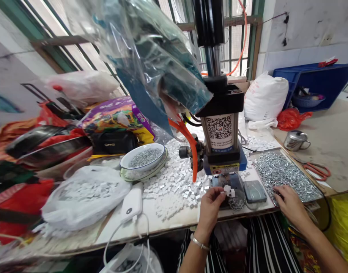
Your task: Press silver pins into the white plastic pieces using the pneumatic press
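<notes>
My left hand (211,204) pinches a small white plastic block (227,190) between thumb and fingers, just in front of the base of a pneumatic press (222,132). Below and beside that block lies a small heap of metal pieces (236,203). My right hand (290,204) is at the near left edge of a tray heaped with short metal pins (287,174). Its fingers are curled together at the pins, and whatever is between them is too small to make out. Between the hands, a grey square box (255,191) sits on the table.
Loose white blocks (176,178) cover the table left of the press. A bowl of pins (145,157), a plastic bag of pieces (85,193) and a white power bank (132,203) lie further left. Orange-handled scissors (316,170) and a metal mug (296,140) are at right.
</notes>
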The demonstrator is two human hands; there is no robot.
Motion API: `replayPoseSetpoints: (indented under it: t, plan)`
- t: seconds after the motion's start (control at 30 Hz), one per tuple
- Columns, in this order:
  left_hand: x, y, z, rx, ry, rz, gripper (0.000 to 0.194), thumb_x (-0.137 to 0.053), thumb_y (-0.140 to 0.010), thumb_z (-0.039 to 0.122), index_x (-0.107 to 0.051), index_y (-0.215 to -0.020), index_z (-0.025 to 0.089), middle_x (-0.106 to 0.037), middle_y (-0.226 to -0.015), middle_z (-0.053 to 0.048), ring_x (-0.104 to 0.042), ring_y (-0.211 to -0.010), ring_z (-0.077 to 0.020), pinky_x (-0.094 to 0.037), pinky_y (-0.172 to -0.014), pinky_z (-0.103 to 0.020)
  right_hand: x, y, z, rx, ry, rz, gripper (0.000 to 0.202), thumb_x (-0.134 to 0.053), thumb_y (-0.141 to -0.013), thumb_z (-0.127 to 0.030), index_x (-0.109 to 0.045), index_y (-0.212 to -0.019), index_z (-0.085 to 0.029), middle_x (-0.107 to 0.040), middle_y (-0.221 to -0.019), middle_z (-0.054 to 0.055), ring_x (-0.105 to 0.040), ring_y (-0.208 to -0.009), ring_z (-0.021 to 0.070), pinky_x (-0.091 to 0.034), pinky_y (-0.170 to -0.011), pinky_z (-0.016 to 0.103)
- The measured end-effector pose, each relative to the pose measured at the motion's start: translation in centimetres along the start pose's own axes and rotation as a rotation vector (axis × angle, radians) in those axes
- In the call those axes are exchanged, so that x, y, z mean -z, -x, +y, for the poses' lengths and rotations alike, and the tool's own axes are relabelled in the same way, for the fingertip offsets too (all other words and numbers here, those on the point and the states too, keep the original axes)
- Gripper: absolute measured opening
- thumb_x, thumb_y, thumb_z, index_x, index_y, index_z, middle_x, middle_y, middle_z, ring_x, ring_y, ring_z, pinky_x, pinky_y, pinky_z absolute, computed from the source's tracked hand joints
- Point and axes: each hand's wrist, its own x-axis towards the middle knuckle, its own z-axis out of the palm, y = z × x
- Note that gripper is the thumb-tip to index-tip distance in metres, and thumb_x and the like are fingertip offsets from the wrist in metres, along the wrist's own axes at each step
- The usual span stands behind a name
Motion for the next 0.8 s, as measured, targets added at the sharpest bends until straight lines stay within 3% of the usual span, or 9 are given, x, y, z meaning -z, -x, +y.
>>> replayPoseSetpoints:
  t: [0.13, 0.33, 0.43, 0.5, 0.57, 0.63, 0.73, 0.8]
  plan:
    - [-1.1, -0.5, -0.5, -0.115, -0.015, 0.106, 0.018, -0.077, -0.073, 0.031, -0.07, -0.084, 0.019, -0.067, -0.074, 0.001, -0.059, -0.073, -0.016, -0.045, -0.07, -0.027, -0.4, -0.5, 0.0, 0.022, 0.155, -0.004, 0.032, -0.046, -0.094, -0.03, -0.069, -0.112, -0.017, -0.063, -0.095, 0.011, -0.057, -0.096, 0.0294, -0.047, -0.09, 0.045]
    - [-1.6, -1.6, 0.4, -0.315, -0.256, 0.195, 0.006, -0.069, -0.082, 0.027, -0.069, -0.085, 0.022, -0.067, -0.079, 0.0, -0.06, -0.076, -0.0184, -0.046, -0.073, -0.03, -0.3, -1.1, -0.5, -0.005, 0.319, -0.024, 0.024, -0.048, -0.095, -0.027, -0.069, -0.105, -0.018, -0.062, -0.094, 0.01, -0.057, -0.093, 0.0278, -0.045, -0.084, 0.04]
    - [-1.4, -2.6, 1.0, -0.44, -0.397, 0.148, 0.009, -0.061, -0.086, 0.023, -0.07, -0.084, 0.023, -0.069, -0.084, -0.003, -0.062, -0.081, -0.0206, -0.048, -0.078, -0.033, -0.1, -1.6, -1.0, -0.042, 0.369, -0.035, 0.018, -0.05, -0.094, -0.026, -0.068, -0.093, -0.02, -0.061, -0.09, 0.009, -0.057, -0.089, 0.0267, -0.043, -0.079, 0.038]
    - [-1.2, -3.2, 1.3, -0.516, -0.476, 0.044, 0.019, -0.054, -0.089, 0.019, -0.072, -0.085, 0.024, -0.07, -0.087, -0.005, -0.062, -0.084, -0.0216, -0.049, -0.082, -0.035, -0.1, -1.9, -1.3, -0.07, 0.379, -0.031, 0.017, -0.052, -0.093, -0.027, -0.067, -0.089, -0.02, -0.06, -0.087, 0.009, -0.056, -0.085, 0.0266, -0.042, -0.075, 0.037]
    - [-0.9, -3.4, 1.5, -0.551, -0.534, -0.072, 0.029, -0.048, -0.091, 0.014, -0.074, -0.09, 0.025, -0.07, -0.091, -0.005, -0.063, -0.088, -0.022, -0.049, -0.087, -0.037, 0.0, -2.0, -1.5, -0.082, 0.372, -0.025, 0.017, -0.052, -0.093, -0.027, -0.067, -0.088, -0.02, -0.06, -0.087, 0.009, -0.056, -0.084, 0.0265, -0.041, -0.074, 0.037]
    - [-0.6, -3.2, 1.5, -0.566, -0.546, -0.096, 0.031, -0.047, -0.091, 0.013, -0.074, -0.098, 0.026, -0.071, -0.1, -0.007, -0.064, -0.097, -0.0229, -0.048, -0.094, -0.04, 0.0, -2.1, -1.5, -0.082, 0.354, -0.02, 0.019, -0.051, -0.093, -0.027, -0.068, -0.087, -0.021, -0.06, -0.087, 0.009, -0.055, -0.084, 0.0261, -0.04, -0.074, 0.036]
    - [-0.1, -1.9, 1.1, -0.56, -0.506, 0.041, 0.024, -0.053, -0.092, 0.017, -0.07, -0.107, 0.025, -0.07, -0.108, -0.008, -0.063, -0.102, -0.0238, -0.048, -0.095, -0.039, 0.2, -2.0, -1.2, -0.085, 0.3, -0.011, 0.024, -0.048, -0.095, -0.029, -0.068, -0.084, -0.021, -0.061, -0.085, 0.008, -0.056, -0.085, 0.0256, -0.04, -0.075, 0.036]
    - [-0.1, -0.6, 0.6, -0.527, -0.492, 0.129, 0.018, -0.056, -0.092, 0.02, -0.068, -0.104, 0.024, -0.069, -0.101, -0.007, -0.063, -0.094, -0.0228, -0.05, -0.087, -0.036, 0.4, -1.9, -1.1, -0.089, 0.246, 0.001, 0.026, -0.047, -0.095, -0.033, -0.068, -0.084, -0.022, -0.063, -0.085, 0.008, -0.057, -0.085, 0.0255, -0.041, -0.075, 0.036]
